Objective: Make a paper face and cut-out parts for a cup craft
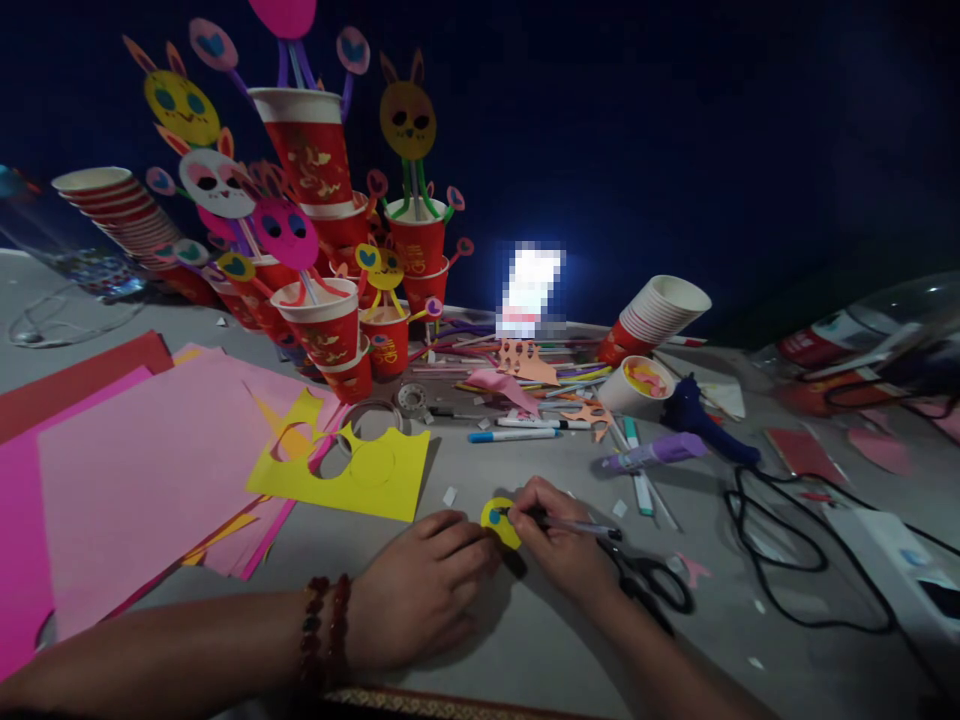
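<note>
A small yellow paper circle [491, 512] with a blue spot lies flat on the grey table. My left hand [424, 580], beaded bracelets at its wrist, rests palm down with its fingers stretched towards the circle; the fingertips are at its left edge and the thumb is hidden. Pinched in my right hand [559, 545] is a pen [574, 524], its tip on the circle. Black scissors [656, 585] lie beside my right wrist. Behind my left hand is a yellow sheet [390, 480] with round cut-outs and a drawn circle.
Pink paper sheets [150, 470] cover the left side. Decorated red paper cups [319, 325] with paper faces stand stacked behind. Markers [514, 436], pipe cleaners [457, 328] and a purple glue-stick-like tube [656, 453] lie ahead. A blue glue gun [697, 420] and black cable [817, 590] are at right.
</note>
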Demonstrator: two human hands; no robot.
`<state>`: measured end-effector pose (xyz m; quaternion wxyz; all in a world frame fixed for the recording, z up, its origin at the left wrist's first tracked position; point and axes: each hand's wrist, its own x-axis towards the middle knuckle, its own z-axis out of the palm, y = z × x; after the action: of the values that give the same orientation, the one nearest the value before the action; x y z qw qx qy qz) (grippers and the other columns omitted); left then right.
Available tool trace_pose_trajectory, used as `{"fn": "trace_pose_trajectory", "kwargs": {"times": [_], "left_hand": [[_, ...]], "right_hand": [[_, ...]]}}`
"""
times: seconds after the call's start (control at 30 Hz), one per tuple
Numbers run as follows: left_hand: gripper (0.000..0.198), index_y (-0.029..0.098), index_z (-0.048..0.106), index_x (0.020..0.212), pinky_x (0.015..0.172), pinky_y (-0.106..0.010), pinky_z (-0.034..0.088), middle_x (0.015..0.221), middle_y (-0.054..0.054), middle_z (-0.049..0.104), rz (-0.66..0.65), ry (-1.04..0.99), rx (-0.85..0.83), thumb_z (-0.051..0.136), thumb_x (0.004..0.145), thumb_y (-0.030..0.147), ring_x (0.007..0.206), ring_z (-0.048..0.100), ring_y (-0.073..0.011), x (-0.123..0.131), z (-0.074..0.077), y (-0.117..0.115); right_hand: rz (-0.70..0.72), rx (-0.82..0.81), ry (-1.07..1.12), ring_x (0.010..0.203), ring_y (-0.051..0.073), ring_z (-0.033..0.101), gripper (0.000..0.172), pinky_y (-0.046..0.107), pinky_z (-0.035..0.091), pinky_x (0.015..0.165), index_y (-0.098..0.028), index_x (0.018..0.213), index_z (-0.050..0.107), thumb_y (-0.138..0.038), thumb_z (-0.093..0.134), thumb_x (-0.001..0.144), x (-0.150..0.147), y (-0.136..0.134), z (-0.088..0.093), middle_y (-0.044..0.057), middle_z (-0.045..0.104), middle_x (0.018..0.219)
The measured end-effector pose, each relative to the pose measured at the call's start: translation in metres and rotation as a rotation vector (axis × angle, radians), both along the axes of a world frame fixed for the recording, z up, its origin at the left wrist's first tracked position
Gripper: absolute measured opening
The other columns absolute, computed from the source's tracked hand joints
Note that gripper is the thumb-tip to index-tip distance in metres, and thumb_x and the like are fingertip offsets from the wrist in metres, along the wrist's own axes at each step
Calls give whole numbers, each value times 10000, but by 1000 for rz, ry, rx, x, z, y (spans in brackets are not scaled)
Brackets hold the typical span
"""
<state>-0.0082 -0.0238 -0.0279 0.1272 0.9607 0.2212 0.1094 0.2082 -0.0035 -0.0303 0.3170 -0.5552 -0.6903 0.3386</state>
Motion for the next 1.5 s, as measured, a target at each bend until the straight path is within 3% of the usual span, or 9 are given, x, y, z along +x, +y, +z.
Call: {"fn": "trace_pose_trajectory", "kwargs": {"times": [1.5], "left_hand": [[443,137,564,1225,1110,-397,306,1329,-95,553,-11,36,-2,590,905,443,1250,454,-247,-1,2,1]], "right_hand": [[-37,45,28,572,150,488,180,250,369,551,-225,655,494,-253,522,831,1,-1,-8,-36,501,600]]}}
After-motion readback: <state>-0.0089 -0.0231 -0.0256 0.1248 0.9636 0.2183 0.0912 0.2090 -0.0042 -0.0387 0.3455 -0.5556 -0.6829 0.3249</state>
